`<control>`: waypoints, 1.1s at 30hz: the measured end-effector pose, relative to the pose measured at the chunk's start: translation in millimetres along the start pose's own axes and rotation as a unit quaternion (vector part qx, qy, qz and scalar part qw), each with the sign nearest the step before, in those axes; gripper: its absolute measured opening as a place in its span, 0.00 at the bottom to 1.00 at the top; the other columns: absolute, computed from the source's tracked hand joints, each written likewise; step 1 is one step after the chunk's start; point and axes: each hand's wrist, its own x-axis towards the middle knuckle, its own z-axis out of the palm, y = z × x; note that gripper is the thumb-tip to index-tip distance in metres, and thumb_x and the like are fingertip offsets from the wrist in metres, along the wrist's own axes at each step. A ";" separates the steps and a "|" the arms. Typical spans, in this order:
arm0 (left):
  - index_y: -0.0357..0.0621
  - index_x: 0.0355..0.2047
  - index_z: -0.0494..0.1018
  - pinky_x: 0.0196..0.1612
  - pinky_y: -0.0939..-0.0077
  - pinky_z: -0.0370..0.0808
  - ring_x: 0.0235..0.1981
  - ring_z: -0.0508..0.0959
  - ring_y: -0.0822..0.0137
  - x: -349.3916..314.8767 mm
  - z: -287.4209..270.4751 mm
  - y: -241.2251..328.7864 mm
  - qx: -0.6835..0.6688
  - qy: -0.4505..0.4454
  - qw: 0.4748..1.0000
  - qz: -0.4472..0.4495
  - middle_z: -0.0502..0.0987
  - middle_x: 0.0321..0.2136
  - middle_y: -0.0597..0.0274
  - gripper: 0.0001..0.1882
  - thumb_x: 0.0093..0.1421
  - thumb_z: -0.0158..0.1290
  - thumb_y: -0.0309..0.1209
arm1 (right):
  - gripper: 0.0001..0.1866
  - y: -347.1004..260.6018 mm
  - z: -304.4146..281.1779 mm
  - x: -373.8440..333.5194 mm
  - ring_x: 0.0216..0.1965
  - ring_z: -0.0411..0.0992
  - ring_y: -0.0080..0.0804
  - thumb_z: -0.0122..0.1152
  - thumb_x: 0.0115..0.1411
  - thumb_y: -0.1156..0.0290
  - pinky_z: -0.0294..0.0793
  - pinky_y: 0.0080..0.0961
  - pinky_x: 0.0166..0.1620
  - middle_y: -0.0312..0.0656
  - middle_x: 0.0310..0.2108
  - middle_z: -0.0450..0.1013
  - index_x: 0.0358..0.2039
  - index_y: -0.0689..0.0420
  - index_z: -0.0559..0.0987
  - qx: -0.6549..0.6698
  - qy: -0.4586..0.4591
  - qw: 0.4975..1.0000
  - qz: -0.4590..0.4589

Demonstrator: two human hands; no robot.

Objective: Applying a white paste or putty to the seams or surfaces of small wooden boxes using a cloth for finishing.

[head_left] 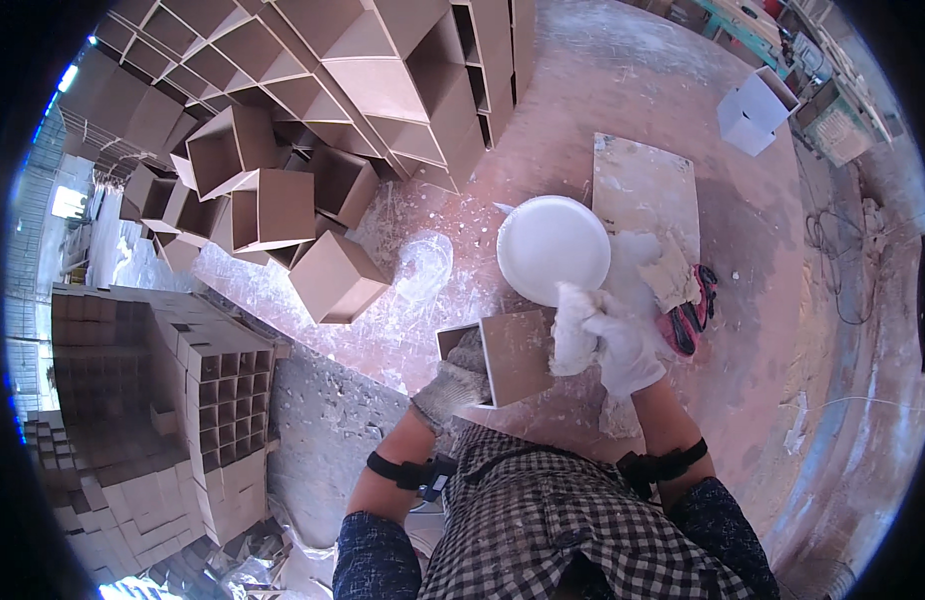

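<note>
In front of my apron is a small brown open box (521, 362), tilted, its opening toward the left. My left hand (453, 392), in a grey knitted glove, is closed on the box's open left end, some fingers hidden inside it. My right hand (625, 352), in a white glove, is closed round a bunched white cloth (575, 328) at the box's right edge. Whether the cloth touches the box I cannot tell. Just beyond the hands stands a round white tub (553, 248) with a whitish surface inside.
Several brown boxes (273, 208) lie piled at the left, below a tall stack of open boxes (383, 75). More stacked boxes (228, 390) stand lower left. A stained board (648, 185), red-and-black gloves (688, 318) and a white box (755, 110) are at the right.
</note>
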 end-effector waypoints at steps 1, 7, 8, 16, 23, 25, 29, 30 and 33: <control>0.43 0.56 0.67 0.61 0.58 0.63 0.57 0.68 0.49 1.4 -2.3 4.3 0.001 -0.013 1.000 -0.005 0.69 0.54 0.48 0.27 0.58 0.53 0.40 | 0.27 -11.4 0.3 -5.7 0.50 0.71 0.38 0.51 0.59 0.73 0.73 0.35 0.54 0.47 0.50 0.71 0.60 0.61 0.64 0.239 -0.057 0.969 0.038; 0.43 0.57 0.67 0.61 0.58 0.63 0.57 0.67 0.49 21.6 -10.5 30.6 0.032 -0.070 0.997 -0.010 0.69 0.55 0.48 0.27 0.58 0.53 0.39 | 0.25 -12.7 10.8 -7.8 0.49 0.72 0.37 0.48 0.63 0.71 0.74 0.39 0.52 0.46 0.49 0.71 0.60 0.60 0.64 0.361 -0.062 0.928 0.069; 0.43 0.57 0.67 0.61 0.58 0.63 0.57 0.67 0.49 22.6 -10.9 31.4 0.031 -0.071 0.997 -0.012 0.69 0.55 0.48 0.27 0.58 0.53 0.39 | 0.25 -14.8 11.4 -6.4 0.49 0.72 0.37 0.48 0.63 0.71 0.74 0.39 0.52 0.46 0.49 0.71 0.60 0.60 0.64 0.359 -0.062 0.929 0.069; 0.43 0.57 0.66 0.61 0.59 0.63 0.57 0.67 0.49 5.2 -16.6 24.7 0.042 -0.049 0.997 -0.045 0.68 0.55 0.48 0.27 0.59 0.53 0.39 | 0.20 -5.7 -18.6 82.4 0.45 0.73 0.40 0.55 0.62 0.68 0.74 0.31 0.51 0.46 0.48 0.71 0.53 0.60 0.70 -0.076 -0.031 0.979 -0.189; 0.43 0.57 0.66 0.61 0.60 0.63 0.58 0.67 0.50 14.7 -12.8 27.1 0.052 -0.041 0.997 -0.043 0.68 0.55 0.48 0.27 0.59 0.53 0.38 | 0.16 9.0 -15.8 95.8 0.47 0.72 0.48 0.53 0.61 0.66 0.72 0.41 0.49 0.44 0.46 0.75 0.50 0.49 0.75 -0.633 0.086 0.742 -0.205; 0.43 0.58 0.66 0.61 0.60 0.63 0.58 0.67 0.50 14.3 -13.0 26.6 0.052 -0.040 0.997 -0.045 0.68 0.55 0.48 0.27 0.59 0.53 0.38 | 0.15 6.2 -11.9 93.6 0.47 0.72 0.47 0.53 0.60 0.66 0.72 0.41 0.48 0.42 0.46 0.75 0.49 0.48 0.76 -0.670 0.055 0.699 -0.244; 0.43 0.58 0.65 0.61 0.60 0.63 0.58 0.67 0.50 12.1 -12.5 25.3 0.052 -0.040 0.996 -0.052 0.68 0.55 0.48 0.27 0.59 0.53 0.38 | 0.15 7.8 -9.9 100.1 0.47 0.73 0.48 0.53 0.61 0.67 0.72 0.42 0.47 0.43 0.47 0.75 0.48 0.48 0.76 -0.579 0.049 0.789 -0.200; 0.43 0.58 0.65 0.61 0.60 0.63 0.58 0.67 0.50 10.4 -12.6 25.8 0.051 -0.039 0.997 -0.052 0.68 0.56 0.49 0.27 0.59 0.53 0.38 | 0.15 1.7 -5.9 96.5 0.46 0.73 0.48 0.52 0.61 0.66 0.73 0.43 0.46 0.44 0.46 0.75 0.48 0.48 0.76 -0.622 0.057 0.756 -0.195; 0.43 0.58 0.65 0.61 0.60 0.62 0.58 0.66 0.50 9.4 -11.9 27.9 0.050 -0.039 0.997 -0.051 0.67 0.56 0.49 0.27 0.59 0.53 0.37 | 0.15 0.8 -12.9 92.9 0.43 0.74 0.49 0.52 0.62 0.64 0.73 0.44 0.44 0.46 0.45 0.76 0.48 0.49 0.76 -0.645 0.065 0.737 -0.193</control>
